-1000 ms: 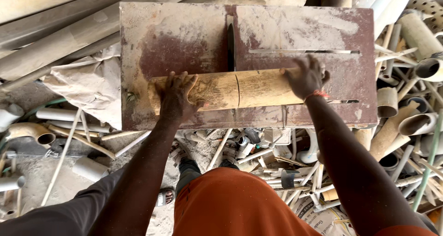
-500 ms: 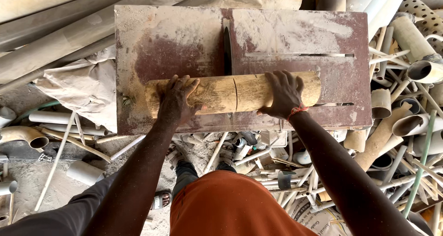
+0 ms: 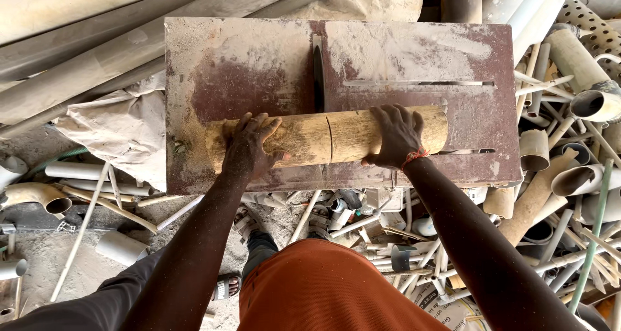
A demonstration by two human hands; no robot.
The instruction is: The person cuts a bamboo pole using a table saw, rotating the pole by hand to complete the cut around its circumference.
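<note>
At the bottom centre of the frame the person's orange garment (image 3: 323,292) fills the foreground, with a sandalled foot (image 3: 226,286) just left of it on the dusty floor. Around the feet lies a litter of pipe offcuts and thin sticks (image 3: 362,221), which spreads up the right edge into a heap of grey and tan pipe pieces (image 3: 582,104); a curved pipe elbow (image 3: 32,198) sits at the left edge. Both forearms rise from the lower corners to the red-brown saw table (image 3: 259,78), dusted with sawdust, in the middle of the frame. Across its near part lies the bamboo length (image 3: 310,140), running left to right. The left hand (image 3: 249,146) is spread flat and pressing on the bamboo's left part, fingers splayed over the top; the right hand (image 3: 396,137), with an orange band at the wrist, is curled over its right part, gripping it. The saw blade (image 3: 318,72) stands in its slot just beyond the bamboo, at the line of a dark ring mark around the bamboo. A crumpled pale sack (image 3: 123,130) lies against the table's left side, and long grey pipes (image 3: 97,40) cross the upper left. Compared with half a second ago, the right hand sits closer to the blade line and the bamboo lies nearer the table's front edge. Whether the blade touches the bamboo cannot be made out, and the far ends of the pipes are cut off by the frame.
</note>
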